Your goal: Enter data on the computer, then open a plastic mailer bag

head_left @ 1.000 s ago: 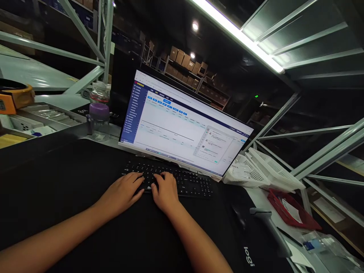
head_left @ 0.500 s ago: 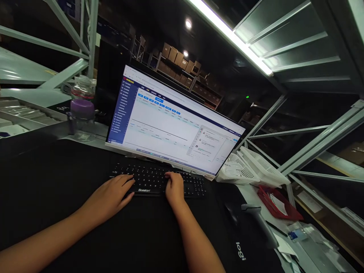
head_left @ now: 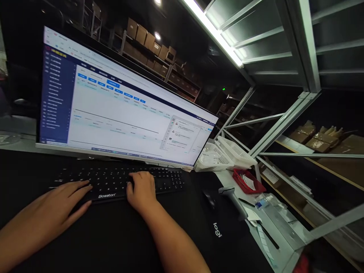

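A black keyboard (head_left: pixel 113 185) with white key markings lies on a dark desk mat (head_left: pixel 110 235). My left hand (head_left: pixel 65 201) rests at its left end, fingers stretched over the keys and thumb spread near the front edge. Farther right, my right hand (head_left: pixel 142 189) lies over the keys right of the middle, fingers bent loosely and holding nothing. Behind the keyboard stands a wide monitor (head_left: pixel 119 117), lit with a page of tables, a blue side menu and a smaller pop-up window. A black mouse (head_left: pixel 209 199) sits on the mat, right of both hands.
A grey barcode scanner (head_left: pixel 233 203) lies beside the mouse. White perforated baskets (head_left: pixel 213 161), a red tray (head_left: pixel 248 182) with paper and some clear plastic bags (head_left: pixel 277 206) are on the right. Metal shelf posts (head_left: pixel 280 127) rise there, and boxes (head_left: pixel 148 40) fill shelves behind.
The view has turned right and come closer, so the monitor, keyboard and hands appear farther left. The purple-lidded jar has mostly left the picture. Both hands remain on the keyboard.
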`<state>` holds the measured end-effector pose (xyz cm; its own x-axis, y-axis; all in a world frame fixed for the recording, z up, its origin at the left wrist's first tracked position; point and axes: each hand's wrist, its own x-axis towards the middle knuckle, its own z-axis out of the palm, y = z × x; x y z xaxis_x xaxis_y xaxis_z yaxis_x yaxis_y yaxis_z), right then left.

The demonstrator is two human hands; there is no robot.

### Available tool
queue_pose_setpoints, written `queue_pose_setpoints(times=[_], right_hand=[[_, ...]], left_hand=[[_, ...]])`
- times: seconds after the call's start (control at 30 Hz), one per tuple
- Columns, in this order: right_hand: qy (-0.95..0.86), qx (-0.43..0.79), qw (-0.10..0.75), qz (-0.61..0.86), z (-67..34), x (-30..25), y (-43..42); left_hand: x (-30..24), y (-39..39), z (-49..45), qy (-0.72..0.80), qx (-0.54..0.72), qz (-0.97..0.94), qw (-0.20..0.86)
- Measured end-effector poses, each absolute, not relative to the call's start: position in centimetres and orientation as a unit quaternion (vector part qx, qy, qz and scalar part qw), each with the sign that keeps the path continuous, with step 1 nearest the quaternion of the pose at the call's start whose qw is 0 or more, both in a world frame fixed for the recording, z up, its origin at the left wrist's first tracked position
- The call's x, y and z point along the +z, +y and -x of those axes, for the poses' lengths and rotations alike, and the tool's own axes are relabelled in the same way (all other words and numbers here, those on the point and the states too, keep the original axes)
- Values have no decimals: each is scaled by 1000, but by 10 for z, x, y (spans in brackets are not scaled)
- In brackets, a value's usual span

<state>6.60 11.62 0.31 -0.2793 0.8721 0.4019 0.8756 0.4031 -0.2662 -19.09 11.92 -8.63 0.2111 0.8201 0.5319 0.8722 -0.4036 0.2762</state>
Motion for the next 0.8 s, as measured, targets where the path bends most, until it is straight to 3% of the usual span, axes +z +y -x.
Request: queue_pose_setpoints(times=[0.27, 0.8], right_hand=[[-690, -15, 236, 684, -82, 10, 125], [-704, -21, 277, 653, -86, 2, 125]], left_hand=[[-83, 116, 188, -555, -311, 771, 40], [-88, 119, 191, -559, -307, 768, 49]])
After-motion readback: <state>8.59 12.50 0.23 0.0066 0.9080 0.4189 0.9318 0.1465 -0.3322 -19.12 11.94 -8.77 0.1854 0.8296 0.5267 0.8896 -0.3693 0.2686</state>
